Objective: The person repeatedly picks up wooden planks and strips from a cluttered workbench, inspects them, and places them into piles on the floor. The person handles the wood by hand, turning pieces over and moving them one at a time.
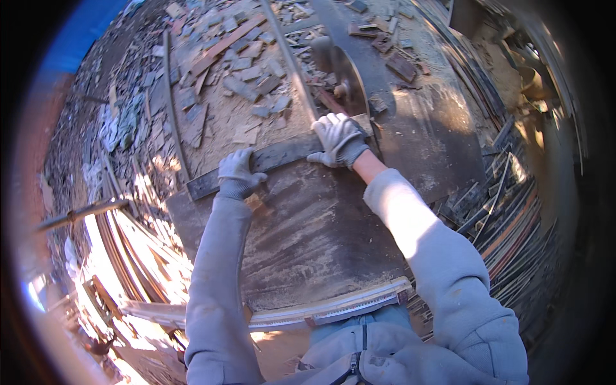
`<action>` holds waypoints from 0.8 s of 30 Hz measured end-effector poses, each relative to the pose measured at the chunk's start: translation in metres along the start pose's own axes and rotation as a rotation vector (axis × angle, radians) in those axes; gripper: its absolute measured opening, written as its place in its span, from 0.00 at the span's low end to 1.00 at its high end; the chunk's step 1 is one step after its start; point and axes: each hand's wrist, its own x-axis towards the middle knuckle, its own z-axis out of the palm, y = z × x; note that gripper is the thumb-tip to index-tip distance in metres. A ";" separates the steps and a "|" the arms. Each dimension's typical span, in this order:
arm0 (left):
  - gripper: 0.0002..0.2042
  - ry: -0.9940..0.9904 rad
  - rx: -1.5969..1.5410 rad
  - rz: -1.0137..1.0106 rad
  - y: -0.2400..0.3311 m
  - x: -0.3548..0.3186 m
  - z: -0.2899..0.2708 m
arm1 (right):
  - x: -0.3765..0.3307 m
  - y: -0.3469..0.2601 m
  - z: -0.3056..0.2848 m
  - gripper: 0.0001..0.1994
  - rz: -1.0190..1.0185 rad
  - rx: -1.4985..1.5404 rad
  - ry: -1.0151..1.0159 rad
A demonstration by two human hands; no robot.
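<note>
A long dark wooden bar lies crosswise over a worn dark tabletop. My left hand, in a light grey glove, grips the bar near its left part, fingers over the far edge and thumb out to the right. Toward the bar's right end, my gloved right hand is closed over it, with its thumb on the near side. Just beyond the right hand stands a circular saw blade, blurred, at a slot in the table. The undersides of both hands are hidden.
A long narrow rail runs away from my right hand, left of the blade. Wood offcuts and sawdust cover the far side. Thin strips are piled right, more strips left. A pale ruled edge borders the table by my waist.
</note>
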 end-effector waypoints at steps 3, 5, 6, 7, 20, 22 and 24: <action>0.37 0.120 0.017 0.048 0.010 -0.040 0.009 | -0.035 -0.019 0.006 0.39 -0.015 0.135 0.290; 0.36 0.364 0.147 0.127 0.023 -0.066 0.007 | -0.072 -0.038 0.009 0.33 0.040 0.239 0.356; 0.35 0.447 0.241 0.182 0.033 -0.082 0.004 | -0.097 -0.049 0.011 0.26 0.179 0.349 0.271; 0.36 0.725 0.183 0.206 0.047 -0.098 0.001 | -0.121 -0.061 0.014 0.21 0.353 0.470 0.241; 0.12 0.112 -0.585 0.092 0.204 -0.349 0.105 | -0.427 -0.079 0.006 0.29 0.965 2.041 0.634; 0.13 -0.023 -0.591 0.155 0.169 -0.388 0.130 | -0.462 -0.061 0.012 0.24 1.022 1.831 0.723; 0.13 -0.024 -0.523 0.091 0.143 -0.419 0.148 | -0.491 -0.071 0.036 0.20 0.929 1.735 0.294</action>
